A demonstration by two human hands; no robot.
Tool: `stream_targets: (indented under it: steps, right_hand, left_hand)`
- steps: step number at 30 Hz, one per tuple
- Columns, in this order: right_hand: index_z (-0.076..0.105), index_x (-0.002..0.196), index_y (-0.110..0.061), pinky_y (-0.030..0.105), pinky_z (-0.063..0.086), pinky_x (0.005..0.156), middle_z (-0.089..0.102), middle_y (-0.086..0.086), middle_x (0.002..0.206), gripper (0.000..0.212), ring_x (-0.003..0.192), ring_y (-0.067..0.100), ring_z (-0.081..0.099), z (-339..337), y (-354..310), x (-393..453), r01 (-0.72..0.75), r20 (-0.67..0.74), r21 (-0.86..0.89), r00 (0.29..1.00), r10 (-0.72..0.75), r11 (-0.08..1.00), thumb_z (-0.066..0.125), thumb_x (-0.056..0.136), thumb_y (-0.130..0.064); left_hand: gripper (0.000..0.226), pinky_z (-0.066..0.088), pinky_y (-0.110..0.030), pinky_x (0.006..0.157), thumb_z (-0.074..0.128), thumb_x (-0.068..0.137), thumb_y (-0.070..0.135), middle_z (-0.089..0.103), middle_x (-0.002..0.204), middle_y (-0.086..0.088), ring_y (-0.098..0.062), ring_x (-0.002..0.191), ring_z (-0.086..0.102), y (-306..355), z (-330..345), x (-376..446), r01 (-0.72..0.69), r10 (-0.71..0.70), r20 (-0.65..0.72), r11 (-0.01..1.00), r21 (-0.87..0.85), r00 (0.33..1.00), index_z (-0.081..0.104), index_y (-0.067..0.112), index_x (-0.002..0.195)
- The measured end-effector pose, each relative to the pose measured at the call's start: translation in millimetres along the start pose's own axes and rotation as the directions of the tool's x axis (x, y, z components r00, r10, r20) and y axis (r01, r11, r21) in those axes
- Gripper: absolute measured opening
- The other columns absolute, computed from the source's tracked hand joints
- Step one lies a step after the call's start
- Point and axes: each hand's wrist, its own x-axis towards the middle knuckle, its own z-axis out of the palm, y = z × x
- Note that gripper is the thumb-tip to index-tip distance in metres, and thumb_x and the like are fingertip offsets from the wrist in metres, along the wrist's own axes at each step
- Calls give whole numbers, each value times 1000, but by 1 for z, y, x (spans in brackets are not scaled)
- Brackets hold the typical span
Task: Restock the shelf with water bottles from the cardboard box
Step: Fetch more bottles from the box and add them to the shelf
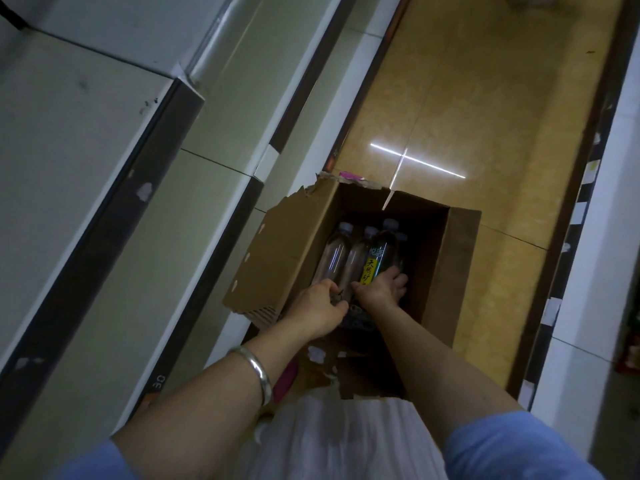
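An open cardboard box (460,271) stands on the floor below me, beside the shelf unit. Several clear water bottles lie inside it, caps pointing away. My left hand (322,306) is down in the box, fingers closed around the base of the leftmost bottle (334,258). My right hand (382,289) grips the lower end of a bottle with a yellow and green label (377,261). A further bottle (358,258) lies between the two. The empty pale shelf boards (79,140) step up at my left.
A tan tiled aisle floor (485,109) runs ahead past the box. Another shelf edge with price tags (581,209) borders the aisle on the right. The box's torn left flap (277,251) leans against the lower shelf.
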Motion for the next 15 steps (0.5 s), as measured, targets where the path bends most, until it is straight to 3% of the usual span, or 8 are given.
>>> stream_targets:
  steps: [8,11,15]
  right_hand:
    - [14,148,-8,47,35,107,16,16,151,91,137,39,25,0,-1,8,-32,54,-11,998,33,999,73,83,-29]
    - [13,149,-11,51,35,109,17,17,151,90,137,41,27,0,0,9,-99,98,62,991,92,993,72,84,-29]
    - [24,145,-15,56,45,100,31,18,145,85,129,41,41,6,8,6,-168,143,188,980,142,968,75,80,-28]
  left_hand:
    - [42,47,-36,98,55,95,33,57,128,-7,-24,116,55,3,1,2,5,-4,10,1000,-16,1000,48,15,133]
    - [42,47,-36,98,55,95,32,57,128,-8,-25,116,55,1,0,-1,2,-2,8,1000,-23,1000,48,15,133]
    - [43,47,-34,97,56,95,31,57,128,-6,-23,115,55,-2,-5,-7,3,-2,10,999,-47,1000,47,16,134]
